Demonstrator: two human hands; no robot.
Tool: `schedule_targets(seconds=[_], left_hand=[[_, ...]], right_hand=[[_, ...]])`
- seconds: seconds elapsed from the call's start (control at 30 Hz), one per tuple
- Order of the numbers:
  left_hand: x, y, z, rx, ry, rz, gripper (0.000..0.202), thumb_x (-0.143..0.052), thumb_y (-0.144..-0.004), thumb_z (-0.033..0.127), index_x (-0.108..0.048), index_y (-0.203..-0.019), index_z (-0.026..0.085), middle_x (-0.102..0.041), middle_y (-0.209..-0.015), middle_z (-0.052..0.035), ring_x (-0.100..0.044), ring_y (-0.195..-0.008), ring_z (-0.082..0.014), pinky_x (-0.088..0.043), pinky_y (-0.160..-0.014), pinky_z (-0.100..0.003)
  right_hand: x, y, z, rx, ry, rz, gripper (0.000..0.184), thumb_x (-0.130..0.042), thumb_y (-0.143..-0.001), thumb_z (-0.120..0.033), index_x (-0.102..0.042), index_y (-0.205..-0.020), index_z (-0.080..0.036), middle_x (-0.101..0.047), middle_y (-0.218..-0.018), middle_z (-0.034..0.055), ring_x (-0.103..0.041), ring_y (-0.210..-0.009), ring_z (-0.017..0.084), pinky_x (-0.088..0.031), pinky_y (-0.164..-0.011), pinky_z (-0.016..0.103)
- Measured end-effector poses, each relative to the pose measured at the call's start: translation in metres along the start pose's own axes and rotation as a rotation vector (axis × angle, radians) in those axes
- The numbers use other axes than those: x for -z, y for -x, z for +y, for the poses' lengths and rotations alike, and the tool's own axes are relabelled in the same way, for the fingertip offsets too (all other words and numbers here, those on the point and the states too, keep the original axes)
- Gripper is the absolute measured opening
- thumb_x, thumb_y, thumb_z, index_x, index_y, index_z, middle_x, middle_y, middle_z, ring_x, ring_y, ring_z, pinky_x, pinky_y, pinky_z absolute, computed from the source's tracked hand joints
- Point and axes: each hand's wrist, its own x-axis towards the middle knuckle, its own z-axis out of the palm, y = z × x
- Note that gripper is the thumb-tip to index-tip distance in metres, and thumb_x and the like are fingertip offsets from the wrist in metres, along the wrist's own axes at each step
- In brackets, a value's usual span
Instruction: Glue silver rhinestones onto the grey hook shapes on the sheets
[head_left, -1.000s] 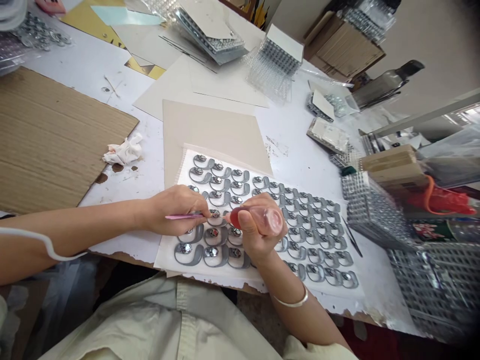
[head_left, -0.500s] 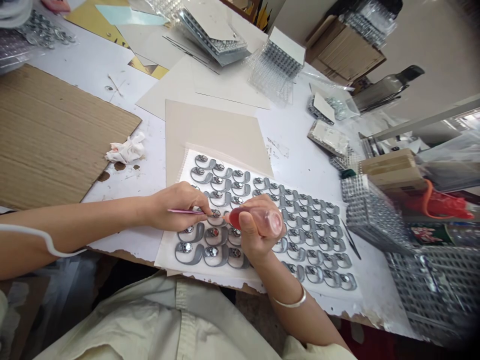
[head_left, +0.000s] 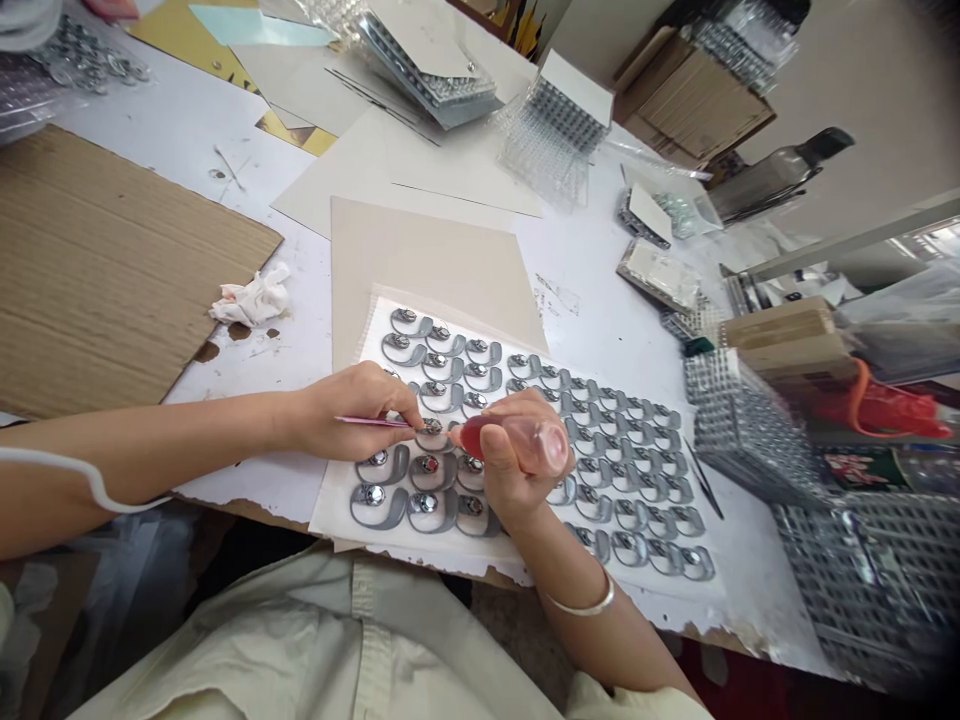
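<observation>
My right hand (head_left: 517,470) is wrapped round a small squeeze bottle (head_left: 529,442) of red liquid, tilted with its thin tip toward the left. The tip is at a silvery ring (head_left: 432,428) in a white sheet (head_left: 339,505) that holds many such rings in rows. Pinched in the fingers of my left hand (head_left: 375,405) is a thin pink stick (head_left: 367,422), its end beside the same ring. One ring just below, a red-centred ring (head_left: 428,464), shows red on its top; the others nearby look silver or dark.
Crumpled tissue (head_left: 255,297) and a corrugated cardboard sheet (head_left: 127,270) lie to the left. Grey card (head_left: 435,260) sits behind the ring sheet. Black tweezers (head_left: 703,480) rest at its right edge. Stacked ring packs (head_left: 742,420) crowd the right side; more packs (head_left: 427,60) stand at the back.
Almost nothing differs. The bottle in my right hand has shifted very slightly to the right; my left hand stays in place.
</observation>
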Motion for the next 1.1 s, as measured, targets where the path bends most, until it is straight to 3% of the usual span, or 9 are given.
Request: schedule_targets(seconds=[0.3,0.7,1.1], left_hand=[[-0.0003,-0.0014,-0.0004,-0.015,-0.002,0.000,0.009,-0.057,-0.083,0.014,-0.065,-0.086,0.013,-0.069,-0.071,-0.0026,-0.057,-0.056,-0.0071,-0.041,-0.054,-0.015],[0.0010,-0.0016,0.0014,-0.014,-0.008,-0.005,0.009,-0.057,-0.083,0.014,-0.065,-0.086,0.013,-0.068,-0.070,-0.0023,-0.057,-0.056,-0.0073,-0.041,-0.054,-0.015],[0.0008,-0.0019,0.0027,-0.015,-0.008,0.002,0.008,-0.058,-0.083,0.013,-0.066,-0.085,0.013,-0.068,-0.069,-0.0014,-0.055,-0.054,-0.0061,-0.040,-0.052,-0.014]], right_hand=[[-0.0006,-0.0011,-0.0007,-0.034,0.004,0.022,0.010,-0.063,-0.079,-0.031,-0.060,-0.081,-0.021,-0.058,-0.065,0.0008,-0.055,-0.060,0.017,-0.046,-0.050,0.032],[-0.0019,0.0015,0.0023,-0.007,-0.004,0.011,0.007,-0.066,-0.076,-0.022,-0.059,-0.075,-0.020,-0.059,-0.071,0.0017,-0.056,-0.062,0.017,-0.047,-0.053,0.035],[-0.0038,-0.0032,-0.0018,0.033,0.037,-0.004,0.010,-0.064,-0.080,-0.027,-0.057,-0.075,-0.021,-0.057,-0.068,0.0010,-0.055,-0.058,0.016,-0.047,-0.050,0.034]])
